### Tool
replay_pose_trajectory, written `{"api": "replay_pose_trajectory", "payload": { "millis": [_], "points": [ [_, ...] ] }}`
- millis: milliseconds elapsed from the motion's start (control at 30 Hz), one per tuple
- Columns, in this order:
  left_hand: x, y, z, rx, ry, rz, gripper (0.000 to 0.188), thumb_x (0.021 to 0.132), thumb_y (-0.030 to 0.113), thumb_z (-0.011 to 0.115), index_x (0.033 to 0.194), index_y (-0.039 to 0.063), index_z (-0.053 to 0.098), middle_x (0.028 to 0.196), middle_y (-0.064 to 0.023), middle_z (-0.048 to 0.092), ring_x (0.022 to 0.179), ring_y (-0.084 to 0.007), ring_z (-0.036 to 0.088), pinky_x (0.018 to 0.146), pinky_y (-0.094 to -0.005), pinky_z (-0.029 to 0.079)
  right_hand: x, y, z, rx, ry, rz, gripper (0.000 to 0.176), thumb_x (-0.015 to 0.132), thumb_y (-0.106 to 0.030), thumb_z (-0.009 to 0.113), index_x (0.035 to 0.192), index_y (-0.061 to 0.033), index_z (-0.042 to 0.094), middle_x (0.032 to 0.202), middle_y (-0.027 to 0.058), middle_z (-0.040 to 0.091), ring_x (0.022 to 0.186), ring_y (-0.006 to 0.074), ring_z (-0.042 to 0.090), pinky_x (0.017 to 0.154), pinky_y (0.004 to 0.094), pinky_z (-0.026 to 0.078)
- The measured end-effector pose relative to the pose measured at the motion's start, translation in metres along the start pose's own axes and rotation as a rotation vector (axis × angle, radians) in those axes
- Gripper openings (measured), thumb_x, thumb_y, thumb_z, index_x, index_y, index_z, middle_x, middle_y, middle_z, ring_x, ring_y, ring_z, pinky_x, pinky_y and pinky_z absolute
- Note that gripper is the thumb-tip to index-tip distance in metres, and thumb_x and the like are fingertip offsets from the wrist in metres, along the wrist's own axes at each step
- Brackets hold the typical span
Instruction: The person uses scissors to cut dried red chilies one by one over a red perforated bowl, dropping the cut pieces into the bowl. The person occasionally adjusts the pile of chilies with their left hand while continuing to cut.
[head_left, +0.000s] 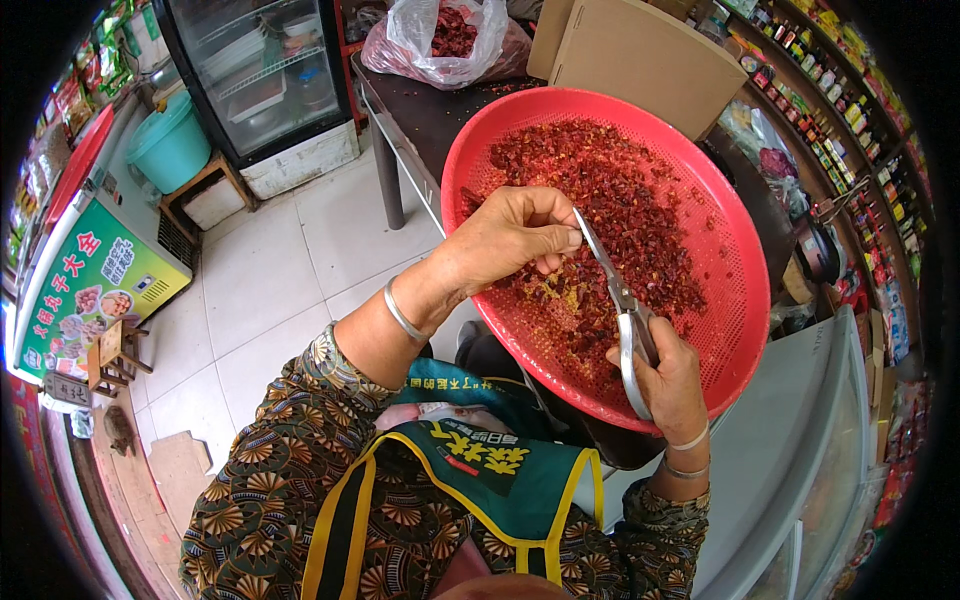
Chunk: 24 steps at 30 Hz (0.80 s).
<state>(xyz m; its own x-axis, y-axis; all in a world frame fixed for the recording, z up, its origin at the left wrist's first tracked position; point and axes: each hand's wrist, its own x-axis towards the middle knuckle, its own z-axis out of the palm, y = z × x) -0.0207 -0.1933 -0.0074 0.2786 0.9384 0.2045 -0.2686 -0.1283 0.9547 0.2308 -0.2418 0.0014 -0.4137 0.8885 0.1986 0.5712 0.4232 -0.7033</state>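
Note:
My right hand (671, 379) grips metal scissors (621, 292) by the handles, with the blades angled up and to the left. Close to the blade tips, my left hand (525, 232) has its thumb and fingers pinched together. Whatever lies between those fingertips is too small or hidden to make out. Both hands are over a round red plastic basket (731, 300) with a perforated bottom and sides. Cut pieces of dried red chili (600, 180) cover much of its bottom, and loose yellow seeds (559, 296) gather below my left hand.
The basket stands on a dark table (420, 120). Behind it are a clear plastic bag (450, 52) of dried red chilies and a cardboard box (637, 60). A chest freezer (780, 420) stands at right, below shelves of bottles (825, 82). Tiled floor (262, 270) extends at left.

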Motion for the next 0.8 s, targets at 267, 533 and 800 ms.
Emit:
{"api": "replay_pose_trajectory", "payload": {
  "millis": [267,533,800],
  "points": [
    [0.0,0.002,-0.002,-0.167,0.059,0.017,0.011,0.091,0.008,0.061,0.099,0.001,0.06,0.086,-0.0062,0.065,0.07,-0.0109,0.063,0.065,-0.0235,0.055,0.002,-0.009,-0.004,0.096,0.113,0.13,0.032,0.077,-0.018,0.077,0.09,0.0001,0.053,0.067,0.0083,0.058,0.059,0.0132,0.05,0.057,0.0279,0.043],
    [0.001,0.0,-0.005,-0.242,0.067,0.043,0.012,0.091,0.01,0.061,0.1,0.001,0.059,0.088,-0.0078,0.065,0.07,-0.0111,0.064,0.064,-0.0235,0.055,0.003,-0.002,-0.002,-0.07,0.044,0.056,0.033,0.075,-0.014,0.077,0.097,-0.0007,0.057,0.071,0.0045,0.055,0.062,0.0117,0.05,0.058,0.027,0.042],
    [-0.001,0.001,-0.005,-0.235,0.048,0.057,0.013,0.091,0.011,0.061,0.099,0.001,0.059,0.087,-0.0078,0.066,0.069,-0.0119,0.064,0.062,-0.0238,0.055,0.003,-0.012,-0.004,-0.113,0.048,0.04,0.034,0.075,-0.012,0.077,0.099,0.0003,0.057,0.072,0.0041,0.056,0.064,0.0102,0.051,0.059,0.0266,0.042]
  ]
}}
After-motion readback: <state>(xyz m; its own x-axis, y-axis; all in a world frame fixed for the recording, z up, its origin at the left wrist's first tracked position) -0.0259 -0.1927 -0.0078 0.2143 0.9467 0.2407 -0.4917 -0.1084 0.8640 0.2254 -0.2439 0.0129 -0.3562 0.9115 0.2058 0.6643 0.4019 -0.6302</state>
